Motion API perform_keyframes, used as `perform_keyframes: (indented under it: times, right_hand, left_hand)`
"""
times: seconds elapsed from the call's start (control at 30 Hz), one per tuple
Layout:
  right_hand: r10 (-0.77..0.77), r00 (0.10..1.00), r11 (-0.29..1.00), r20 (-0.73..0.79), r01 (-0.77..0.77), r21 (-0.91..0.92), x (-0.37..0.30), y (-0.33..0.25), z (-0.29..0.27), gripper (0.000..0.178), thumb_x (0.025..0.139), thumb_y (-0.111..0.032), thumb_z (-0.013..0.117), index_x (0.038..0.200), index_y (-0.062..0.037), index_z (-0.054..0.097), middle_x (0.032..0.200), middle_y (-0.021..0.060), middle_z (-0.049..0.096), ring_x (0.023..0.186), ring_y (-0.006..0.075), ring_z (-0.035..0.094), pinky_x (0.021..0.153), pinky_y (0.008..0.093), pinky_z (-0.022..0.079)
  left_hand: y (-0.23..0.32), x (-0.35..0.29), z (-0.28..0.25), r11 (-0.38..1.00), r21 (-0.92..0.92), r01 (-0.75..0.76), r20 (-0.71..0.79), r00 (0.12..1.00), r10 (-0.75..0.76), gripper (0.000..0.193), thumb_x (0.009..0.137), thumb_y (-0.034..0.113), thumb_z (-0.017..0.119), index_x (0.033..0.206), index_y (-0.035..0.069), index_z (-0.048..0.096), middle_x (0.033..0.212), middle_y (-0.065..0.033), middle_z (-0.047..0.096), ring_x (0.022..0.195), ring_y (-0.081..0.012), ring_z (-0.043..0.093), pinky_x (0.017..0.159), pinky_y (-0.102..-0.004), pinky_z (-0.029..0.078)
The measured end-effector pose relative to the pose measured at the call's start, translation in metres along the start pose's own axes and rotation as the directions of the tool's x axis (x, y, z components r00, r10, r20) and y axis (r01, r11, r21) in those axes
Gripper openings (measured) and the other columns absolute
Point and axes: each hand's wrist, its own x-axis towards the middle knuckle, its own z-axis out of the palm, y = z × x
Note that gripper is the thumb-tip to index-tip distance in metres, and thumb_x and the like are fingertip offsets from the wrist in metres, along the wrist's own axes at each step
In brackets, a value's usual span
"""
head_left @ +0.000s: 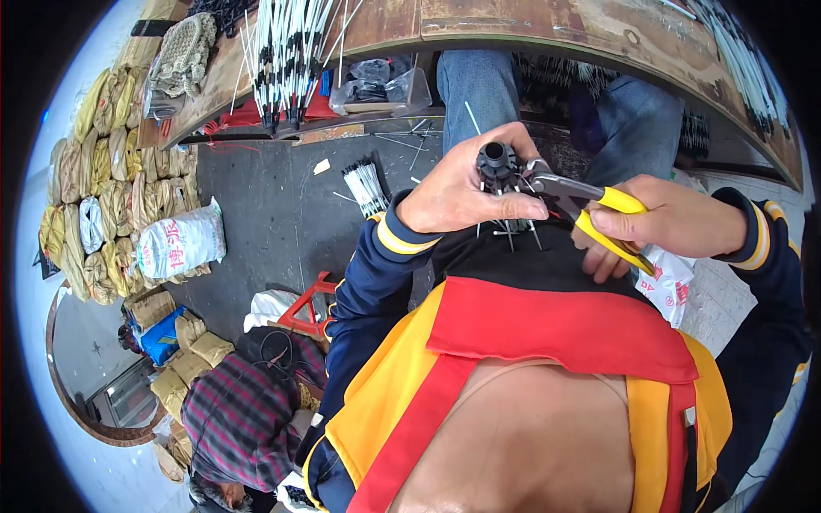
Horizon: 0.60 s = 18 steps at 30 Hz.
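Note:
My left hand (466,184) is closed around a black notched hub (495,156), a short ring with a round hole at its top. Several thin ribs spread below it, like part of an umbrella frame. In my right hand (654,214) are pliers with yellow handles (623,202). Their metal head reaches the side of the hub, beside my left thumb. Whether the jaws grip anything there is too small to tell. My fingers hide part of the ribs.
Bundles of black-and-white rods (291,60) lie on the wooden table (513,24) ahead, with more white rods (744,64) at right. A clear plastic bin (385,92) sits below. Wrapped packages (111,171) are stacked left. A person in a plaid garment (244,410) is close at lower left.

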Motion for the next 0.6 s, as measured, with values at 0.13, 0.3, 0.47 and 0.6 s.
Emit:
perform_keyframes:
  times: [0.13,0.3,0.47,0.6]
  right_hand:
    - [0.021,0.998,0.999,-0.062,-0.024,-0.044,0.0,0.0,0.006,0.039,0.103,-0.037,0.047,0.092,0.0001,0.055,0.073,0.006,0.059,0.064,0.011,0.059,0.057,0.0258,0.048]
    - [-0.046,0.979,0.998,-0.2,0.038,-0.043,0.011,0.008,0.021,0.031,0.103,-0.03,0.049,0.088,-0.0028,0.054,0.065,-0.0001,0.048,0.054,0.0067,0.045,0.048,0.0237,0.038]
    - [-0.263,0.912,0.959,-0.314,0.282,0.017,0.037,0.048,0.043,0.025,0.101,-0.028,0.052,0.094,-0.0044,0.055,0.07,-0.0014,0.048,0.057,0.0055,0.044,0.048,0.0207,0.036]
    - [-0.088,0.956,0.996,-0.279,0.083,-0.033,0.006,0.015,0.024,0.028,0.099,-0.032,0.056,0.094,-0.004,0.053,0.066,-0.0001,0.046,0.052,0.0071,0.043,0.045,0.022,0.035]
  left_hand:
    - [0.001,0.001,0.0,0.999,-0.031,0.015,-0.007,1.0,-0.015,0.042,0.073,0.022,0.088,0.095,0.003,0.058,0.092,-0.0052,0.062,0.085,-0.0123,0.056,0.074,-0.0286,0.045]
    - [-0.004,-0.002,-0.004,1.0,-0.013,0.014,0.003,1.0,-0.014,0.04,0.074,0.021,0.087,0.095,0.003,0.057,0.092,-0.0055,0.062,0.084,-0.0125,0.057,0.074,-0.0284,0.045]
    - [-0.007,-0.002,-0.004,0.999,-0.037,-0.02,-0.038,0.999,0.018,0.034,0.078,0.015,0.083,0.094,0.004,0.055,0.092,-0.0063,0.064,0.085,-0.0122,0.059,0.076,-0.0285,0.047]
    - [0.004,0.001,0.004,0.992,-0.082,0.091,-0.052,0.994,-0.095,0.03,0.08,0.013,0.081,0.094,0.003,0.056,0.09,-0.0046,0.064,0.085,-0.01,0.059,0.076,-0.027,0.047]
